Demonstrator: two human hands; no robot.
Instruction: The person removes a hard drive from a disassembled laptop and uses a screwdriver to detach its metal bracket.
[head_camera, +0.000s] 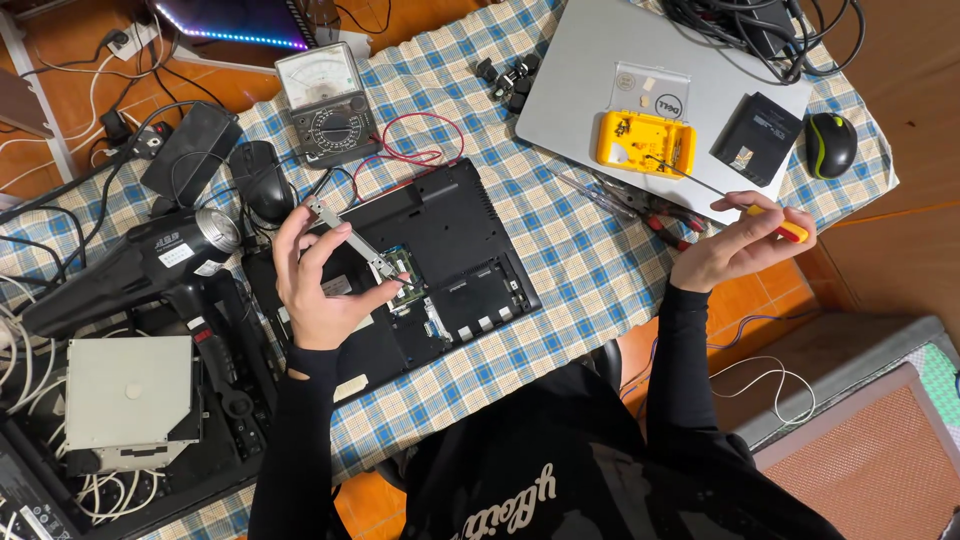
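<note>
We are holding a thin grey metal bracket strip (352, 240) in our left hand (318, 290), with the fingers (300, 225) clamped around its far end while the near end is reaching down toward the open bay of the black upturned laptop base (440, 265) lying on the blue and yellow checked tablecloth (560, 270) that is covering the table. Our right hand (735, 245) is hovering well to the right, past the near edge of the cloth, with its fingers (770, 205) pinched together on the handle of a slim yellow and red screwdriver (745, 205), whose thin shaft is pointing far and left toward the open yellow plastic bit case (645, 140). That case is resting on a closed silver laptop (600, 90), beside a small black rectangular box (756, 125), and a black and green computer mouse (830, 145) is sitting just to the right of them. On the far left we are seeing a grey analogue multimeter (328, 105) with red and black leads (410, 145) trailing near the laptop base, a black mouse (262, 180) and a black heat gun (130, 265). Near left, a grey flat optical drive (130, 390) is lying on dark equipment among white cables.
</note>
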